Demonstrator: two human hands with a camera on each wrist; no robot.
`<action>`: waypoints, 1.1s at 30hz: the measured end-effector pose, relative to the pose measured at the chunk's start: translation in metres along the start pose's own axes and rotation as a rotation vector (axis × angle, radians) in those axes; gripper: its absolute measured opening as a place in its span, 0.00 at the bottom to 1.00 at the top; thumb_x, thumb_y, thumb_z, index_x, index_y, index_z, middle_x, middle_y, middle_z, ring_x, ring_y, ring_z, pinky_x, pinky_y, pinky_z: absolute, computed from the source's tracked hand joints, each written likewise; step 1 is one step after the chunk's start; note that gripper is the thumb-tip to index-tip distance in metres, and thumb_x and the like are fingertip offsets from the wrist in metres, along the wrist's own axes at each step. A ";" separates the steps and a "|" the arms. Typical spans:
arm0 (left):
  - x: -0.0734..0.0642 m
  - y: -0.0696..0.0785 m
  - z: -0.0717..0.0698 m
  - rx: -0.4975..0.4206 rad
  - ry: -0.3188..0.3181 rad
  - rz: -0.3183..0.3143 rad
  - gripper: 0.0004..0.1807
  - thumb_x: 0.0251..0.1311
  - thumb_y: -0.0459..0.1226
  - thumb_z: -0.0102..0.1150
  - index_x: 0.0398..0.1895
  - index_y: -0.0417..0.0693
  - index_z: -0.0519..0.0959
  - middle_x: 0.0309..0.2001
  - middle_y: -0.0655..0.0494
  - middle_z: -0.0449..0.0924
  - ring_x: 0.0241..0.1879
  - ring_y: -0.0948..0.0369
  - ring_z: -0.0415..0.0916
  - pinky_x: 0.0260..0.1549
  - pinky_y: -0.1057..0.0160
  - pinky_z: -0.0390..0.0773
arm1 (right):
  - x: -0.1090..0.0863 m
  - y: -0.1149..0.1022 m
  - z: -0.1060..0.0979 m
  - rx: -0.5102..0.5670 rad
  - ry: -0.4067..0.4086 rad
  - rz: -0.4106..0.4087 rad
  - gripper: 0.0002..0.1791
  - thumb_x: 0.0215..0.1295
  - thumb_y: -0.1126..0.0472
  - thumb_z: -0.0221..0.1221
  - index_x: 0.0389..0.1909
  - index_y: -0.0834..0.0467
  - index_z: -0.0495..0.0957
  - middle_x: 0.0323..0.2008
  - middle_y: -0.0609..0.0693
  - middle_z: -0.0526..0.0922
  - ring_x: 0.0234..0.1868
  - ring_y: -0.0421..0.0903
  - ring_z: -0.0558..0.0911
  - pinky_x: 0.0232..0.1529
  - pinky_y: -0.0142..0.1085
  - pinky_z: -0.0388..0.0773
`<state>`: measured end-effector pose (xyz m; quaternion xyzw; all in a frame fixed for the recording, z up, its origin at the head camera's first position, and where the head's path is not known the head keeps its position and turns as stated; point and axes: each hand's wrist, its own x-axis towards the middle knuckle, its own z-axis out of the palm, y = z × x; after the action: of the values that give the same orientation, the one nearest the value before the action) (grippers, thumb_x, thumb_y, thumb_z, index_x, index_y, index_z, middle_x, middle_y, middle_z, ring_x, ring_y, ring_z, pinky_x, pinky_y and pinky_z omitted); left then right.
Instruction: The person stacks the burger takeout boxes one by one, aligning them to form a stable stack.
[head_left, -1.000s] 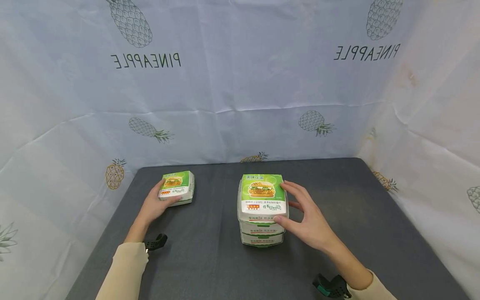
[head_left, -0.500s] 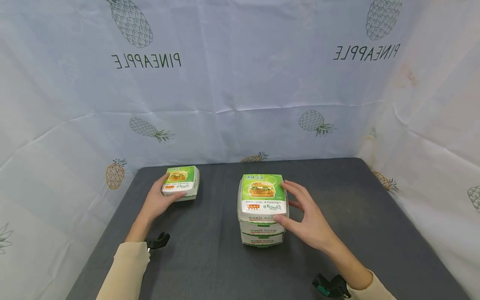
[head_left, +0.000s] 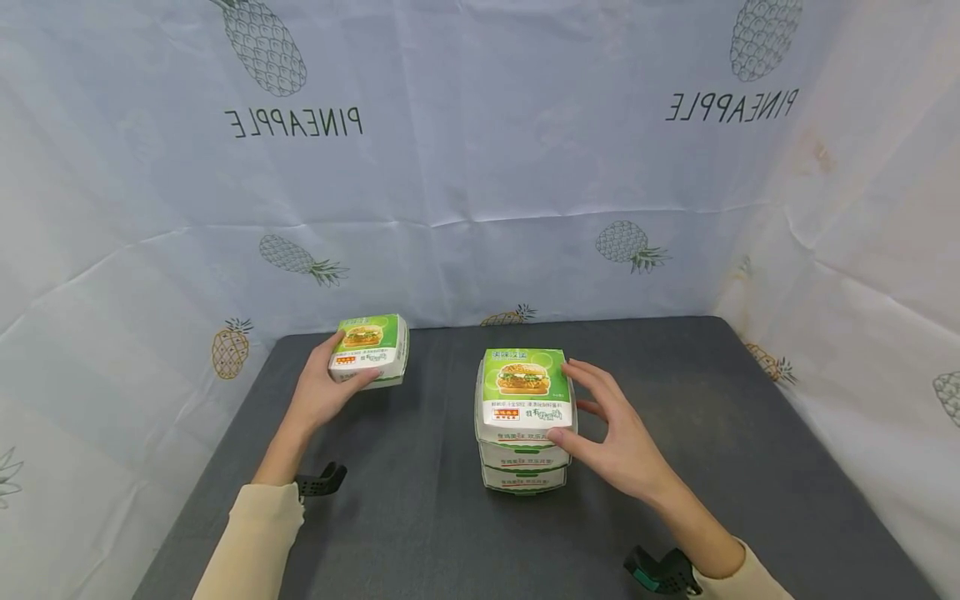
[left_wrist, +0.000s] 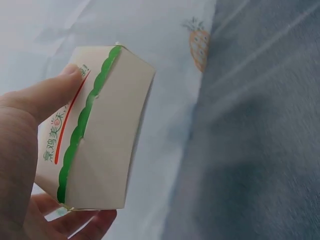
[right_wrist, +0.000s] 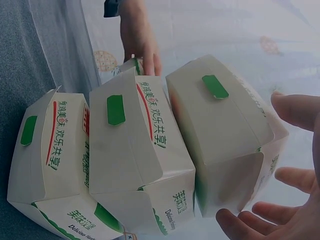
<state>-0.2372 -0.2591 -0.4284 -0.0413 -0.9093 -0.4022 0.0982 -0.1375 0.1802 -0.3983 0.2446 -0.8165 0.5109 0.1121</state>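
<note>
My left hand (head_left: 322,393) grips a burger box (head_left: 367,348) by its near-left side at the back left, thumb on the front. The left wrist view shows that burger box (left_wrist: 107,130) held off the table, white with a green scalloped edge. At the middle, a stack of three burger boxes (head_left: 522,419) stands upright, with a burger picture on the top lid. My right hand (head_left: 622,442) is spread loosely at the top box's right side. In the right wrist view its fingers (right_wrist: 292,182) are beside the top box (right_wrist: 225,125); contact is hard to tell.
A dark grey cloth (head_left: 420,533) covers the table. White curtains (head_left: 480,158) with pineapple prints hang behind it and along both sides. Black wrist cameras (head_left: 322,481) are strapped to both wrists.
My left hand has raised the burger box and carried it away from me and slightly rightward. My right hand and the stack have stayed put.
</note>
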 end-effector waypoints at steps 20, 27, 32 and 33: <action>-0.013 0.064 -0.006 -0.022 0.030 0.147 0.51 0.62 0.53 0.69 0.82 0.51 0.52 0.76 0.41 0.52 0.61 0.45 0.65 0.53 0.43 0.71 | 0.000 -0.004 0.000 0.001 -0.007 0.013 0.42 0.63 0.63 0.71 0.76 0.51 0.64 0.76 0.56 0.58 0.71 0.56 0.65 0.61 0.53 0.74; -0.014 0.084 -0.004 -0.035 0.043 0.206 0.51 0.61 0.52 0.71 0.82 0.51 0.54 0.77 0.42 0.52 0.61 0.46 0.66 0.51 0.44 0.72 | 0.000 -0.004 0.001 -0.001 -0.001 0.015 0.42 0.63 0.63 0.71 0.76 0.51 0.64 0.75 0.54 0.58 0.71 0.57 0.65 0.62 0.52 0.73; -0.016 0.099 -0.003 -0.041 0.066 0.241 0.51 0.59 0.51 0.73 0.81 0.52 0.56 0.77 0.44 0.54 0.62 0.47 0.65 0.51 0.45 0.72 | 0.000 -0.004 0.001 -0.004 0.002 0.010 0.42 0.62 0.64 0.71 0.76 0.51 0.64 0.75 0.53 0.59 0.71 0.51 0.64 0.62 0.45 0.74; -0.017 0.101 -0.002 -0.044 0.070 0.252 0.51 0.59 0.50 0.73 0.81 0.52 0.56 0.77 0.44 0.54 0.61 0.47 0.65 0.51 0.45 0.72 | 0.000 -0.004 0.001 -0.004 0.003 0.008 0.42 0.62 0.64 0.71 0.76 0.51 0.64 0.75 0.53 0.59 0.71 0.50 0.64 0.62 0.44 0.74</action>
<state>-0.2050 -0.1926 -0.3572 -0.1431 -0.8839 -0.4078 0.1786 -0.1358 0.1779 -0.3956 0.2404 -0.8183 0.5100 0.1119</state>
